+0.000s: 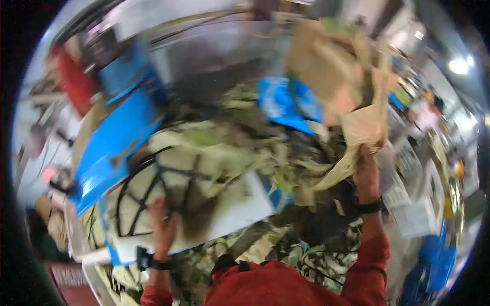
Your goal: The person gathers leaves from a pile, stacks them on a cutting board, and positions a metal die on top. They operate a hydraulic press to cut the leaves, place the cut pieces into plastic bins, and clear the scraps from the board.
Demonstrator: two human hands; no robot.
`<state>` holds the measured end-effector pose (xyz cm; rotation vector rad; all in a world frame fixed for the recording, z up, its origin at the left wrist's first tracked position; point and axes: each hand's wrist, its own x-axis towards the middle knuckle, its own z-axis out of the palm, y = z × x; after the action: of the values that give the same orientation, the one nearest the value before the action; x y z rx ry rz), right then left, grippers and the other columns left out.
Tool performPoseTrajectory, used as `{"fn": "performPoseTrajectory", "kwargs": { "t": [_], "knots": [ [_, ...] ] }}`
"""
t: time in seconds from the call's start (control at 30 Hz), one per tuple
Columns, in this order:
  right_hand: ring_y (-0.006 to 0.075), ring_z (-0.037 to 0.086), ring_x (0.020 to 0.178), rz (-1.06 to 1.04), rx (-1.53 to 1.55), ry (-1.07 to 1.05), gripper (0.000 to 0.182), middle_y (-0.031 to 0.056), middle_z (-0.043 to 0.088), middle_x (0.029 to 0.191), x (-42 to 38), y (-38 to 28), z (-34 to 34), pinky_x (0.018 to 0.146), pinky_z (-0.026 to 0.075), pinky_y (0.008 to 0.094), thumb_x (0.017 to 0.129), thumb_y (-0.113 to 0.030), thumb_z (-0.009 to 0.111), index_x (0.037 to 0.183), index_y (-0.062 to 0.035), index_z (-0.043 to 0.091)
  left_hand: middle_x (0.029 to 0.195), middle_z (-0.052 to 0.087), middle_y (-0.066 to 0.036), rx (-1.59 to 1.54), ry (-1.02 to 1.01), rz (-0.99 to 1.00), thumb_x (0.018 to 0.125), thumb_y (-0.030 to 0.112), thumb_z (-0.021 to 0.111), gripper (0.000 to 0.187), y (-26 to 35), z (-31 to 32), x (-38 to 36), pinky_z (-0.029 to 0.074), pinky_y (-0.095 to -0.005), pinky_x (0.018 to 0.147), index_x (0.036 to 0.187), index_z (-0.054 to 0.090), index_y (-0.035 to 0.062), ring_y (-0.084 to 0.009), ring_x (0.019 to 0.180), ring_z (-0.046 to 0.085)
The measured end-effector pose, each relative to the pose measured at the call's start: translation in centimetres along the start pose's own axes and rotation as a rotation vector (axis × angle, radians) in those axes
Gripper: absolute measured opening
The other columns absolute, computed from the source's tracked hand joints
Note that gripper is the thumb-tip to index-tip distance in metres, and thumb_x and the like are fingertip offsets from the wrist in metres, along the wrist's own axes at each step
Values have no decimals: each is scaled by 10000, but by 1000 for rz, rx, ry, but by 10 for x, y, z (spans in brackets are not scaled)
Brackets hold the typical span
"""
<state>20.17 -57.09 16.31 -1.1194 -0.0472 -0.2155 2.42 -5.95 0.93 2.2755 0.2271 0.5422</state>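
My left hand (pixel 163 227) is at the near edge of a black curved frame with crossing ribs (pixel 153 188), its thumb apart from its fingers. The frame lies over a pale, dirt-smudged sheet (pixel 252 204); whether my hand touches either is blurred. On the right, my right hand (pixel 366 176) is closed on the lower end of torn brown cardboard (pixel 365 127). The cardboard stands up from the pile and is smeared by motion; its upper part leans toward the back. Dark wristbands show on both my wrists.
Crumpled pale scraps and leaf-like pieces (pixel 255 158) spread across the middle. A bright blue sheet (pixel 115 148) stands at left, and a blue bag-like piece (pixel 286 102) lies behind the scraps. White bins (pixel 416 217) stand at right. Another person (pixel 426 115) is far back right.
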Motion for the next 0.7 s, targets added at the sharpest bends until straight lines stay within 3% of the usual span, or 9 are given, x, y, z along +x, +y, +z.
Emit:
{"fn": "performPoseTrajectory", "kwargs": {
  "t": [0.17, 0.2, 0.23, 0.3, 0.4, 0.43, 0.53, 0.6, 0.7],
  "knots": [
    [206, 543, 1023, -68, -46, 464, 426, 34, 563, 1138, -94, -74, -281, 876, 451, 348, 869, -208, 609, 1250, -71, 478, 1268, 497, -145, 861, -154, 103, 837, 270, 611, 528, -48, 22, 12, 304, -524, 1004, 1305, 449, 88, -382, 1177, 430],
    [210, 530, 1041, -49, -685, 513, 426, 62, 553, 1152, -126, -91, -335, 854, 452, 337, 863, -174, 585, 1257, -55, 473, 1251, 509, -141, 760, -241, 131, 848, 304, 594, 483, -29, 13, 16, 341, -529, 973, 1261, 481, 81, -377, 1168, 443],
    [214, 516, 1058, 2, -1324, 613, 429, 91, 544, 1166, -159, -109, -390, 832, 454, 325, 857, -140, 562, 1264, -40, 469, 1206, 525, -173, 1046, -9, 877, 856, 331, 585, 409, -117, 11, 27, 376, -507, 946, 1160, 539, 62, -362, 1137, 468],
    [245, 444, 1163, 178, -1348, 633, 448, 126, 451, 1284, -198, -141, -494, 944, 381, 350, 915, -198, 443, 1319, -14, 387, 1101, 555, -199, 346, -133, -51, 857, 318, 573, 315, -40, 19, 24, 413, -474, 883, 1025, 586, 52, -356, 1030, 514],
    [270, 393, 1243, 465, -803, 674, 504, 156, 385, 1378, -245, -180, -632, 1024, 325, 383, 953, -273, 368, 1370, 6, 318, 890, 587, -162, 986, 123, 402, 801, 341, 574, 291, -117, 36, 16, 425, -461, 730, 908, 621, 75, -346, 868, 528],
    [264, 413, 1218, 467, -811, 779, 527, 151, 413, 1354, -234, -165, -646, 993, 341, 390, 934, -290, 413, 1366, 0, 330, 855, 596, -158, 810, 247, 55, 741, 366, 632, 334, -47, 49, 11, 423, -484, 718, 917, 626, 82, -348, 856, 538],
    [245, 474, 1144, 438, -794, 859, 602, 138, 495, 1282, -159, -101, -637, 899, 390, 412, 878, -341, 546, 1354, -19, 369, 916, 600, -195, 705, 99, -255, 711, 395, 657, 323, 35, 53, 22, 415, -495, 773, 845, 661, 101, -381, 893, 538],
    [237, 495, 1121, 356, -847, 619, 573, 134, 524, 1253, -98, -57, -567, 886, 399, 406, 875, -351, 559, 1321, -22, 412, 1055, 555, -205, 626, 183, -207, 734, 391, 647, 341, 50, 55, 11, 348, -492, 887, 870, 651, 79, -379, 1020, 476],
    [230, 494, 1126, 182, -1026, 30, 442, 134, 528, 1235, -34, -29, -267, 939, 378, 366, 925, -329, 465, 1234, -15, 503, 1175, 472, -196, 673, 160, -158, 759, 429, 632, 395, 57, 54, -10, 294, -488, 950, 941, 622, 79, -369, 1107, 415]
  ]
}}
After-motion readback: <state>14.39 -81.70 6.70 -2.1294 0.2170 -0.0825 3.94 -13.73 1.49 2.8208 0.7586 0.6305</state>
